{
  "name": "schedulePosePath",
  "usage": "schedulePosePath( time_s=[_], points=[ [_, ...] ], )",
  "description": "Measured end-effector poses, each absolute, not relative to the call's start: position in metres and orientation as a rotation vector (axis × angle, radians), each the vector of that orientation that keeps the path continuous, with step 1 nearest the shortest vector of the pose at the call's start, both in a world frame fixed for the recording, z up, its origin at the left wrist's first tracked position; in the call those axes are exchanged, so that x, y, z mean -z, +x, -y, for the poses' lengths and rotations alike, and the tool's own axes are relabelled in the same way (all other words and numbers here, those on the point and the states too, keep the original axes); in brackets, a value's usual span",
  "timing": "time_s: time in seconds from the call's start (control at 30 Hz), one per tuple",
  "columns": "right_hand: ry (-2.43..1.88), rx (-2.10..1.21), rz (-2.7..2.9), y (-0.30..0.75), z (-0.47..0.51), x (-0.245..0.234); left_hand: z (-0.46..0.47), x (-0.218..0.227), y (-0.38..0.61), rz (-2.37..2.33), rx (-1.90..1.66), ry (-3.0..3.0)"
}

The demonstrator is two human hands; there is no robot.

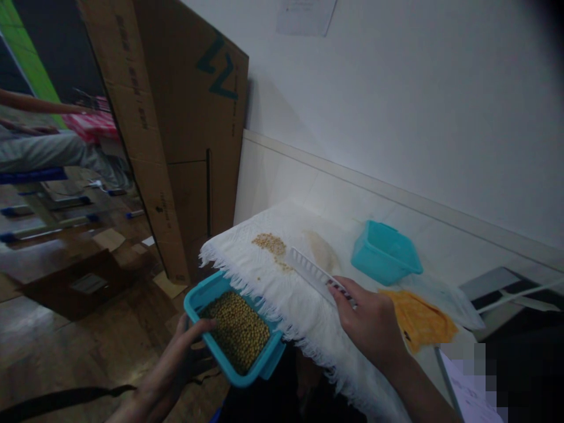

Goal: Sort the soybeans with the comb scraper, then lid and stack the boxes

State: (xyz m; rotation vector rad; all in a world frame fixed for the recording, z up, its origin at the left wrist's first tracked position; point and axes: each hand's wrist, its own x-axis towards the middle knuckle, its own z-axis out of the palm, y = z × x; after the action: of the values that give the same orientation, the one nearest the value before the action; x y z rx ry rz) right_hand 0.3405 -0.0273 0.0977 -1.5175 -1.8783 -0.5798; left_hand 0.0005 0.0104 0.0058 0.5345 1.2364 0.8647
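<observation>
My left hand [183,346] grips the near-left rim of a turquoise plastic bin [192,301], thumb inside and fingers outside. Yellow-green beans [240,329], perhaps soybeans, cover the bottom of this bin, which is tilted at the table's front edge, just below the cloth's fringe. In my right hand [365,317] is a long white slotted plastic strip [311,270], comb-like in look, its far end low over the white fringed cloth [291,305]. Close to that end lies a small patch of loose beans [268,242], with a few scattered towards the edge.
Another turquoise bin [383,258] stands towards the wall, beside an orange cloth [420,317] and a clear plastic bag [449,299]. A tall cardboard box [194,123] rises at the table's left. Beyond it sits another person [48,147]; an opened carton [74,285] lies on the floor.
</observation>
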Motion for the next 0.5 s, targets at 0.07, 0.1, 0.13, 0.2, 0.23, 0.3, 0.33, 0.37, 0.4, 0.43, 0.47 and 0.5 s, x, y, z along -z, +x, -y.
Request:
schedulePosePath(
  time_s=[0.07,0.1,0.13,0.2,0.23,0.3,0.33,0.37,0.4,0.43,0.47,0.5],
  points=[
    [-1.537,0.574,1.899,0.341,0.027,-0.097,-0.008,-0.007,0.003,-1.218,-0.861,0.533],
    [-1.551,0.564,1.899,0.341,0.027,-0.097,-0.007,-0.008,0.005,-1.217,-0.858,0.533],
    [-1.563,0.547,1.893,0.34,0.028,-0.097,-0.006,-0.008,0.006,-1.22,-0.852,0.533],
    [-1.579,0.491,1.881,0.339,0.028,-0.097,-0.004,-0.008,0.007,-1.223,-0.841,0.538],
    [-1.585,0.456,1.876,0.339,0.029,-0.097,-0.003,-0.008,0.008,-1.217,-0.84,0.542],
    [-1.602,0.391,1.861,0.339,0.03,-0.097,-0.002,-0.007,0.009,-1.192,-0.844,0.545],
    [-1.611,0.365,1.856,0.34,0.032,-0.097,-0.002,-0.007,0.009,-1.189,-0.845,0.542],
    [-1.618,0.343,1.851,0.34,0.033,-0.097,-0.002,-0.006,0.009,-1.192,-0.846,0.536],
    [-1.619,0.327,1.848,0.34,0.034,-0.097,-0.002,-0.006,0.009,-1.196,-0.847,0.533],
    [-1.616,0.311,1.85,0.341,0.036,-0.097,-0.002,-0.007,0.009,-1.2,-0.846,0.534],
    [-1.61,0.297,1.854,0.341,0.037,-0.098,-0.002,-0.007,0.009,-1.204,-0.843,0.539],
    [-1.602,0.287,1.86,0.341,0.039,-0.098,-0.002,-0.007,0.009,-1.209,-0.837,0.544]
  ],
)
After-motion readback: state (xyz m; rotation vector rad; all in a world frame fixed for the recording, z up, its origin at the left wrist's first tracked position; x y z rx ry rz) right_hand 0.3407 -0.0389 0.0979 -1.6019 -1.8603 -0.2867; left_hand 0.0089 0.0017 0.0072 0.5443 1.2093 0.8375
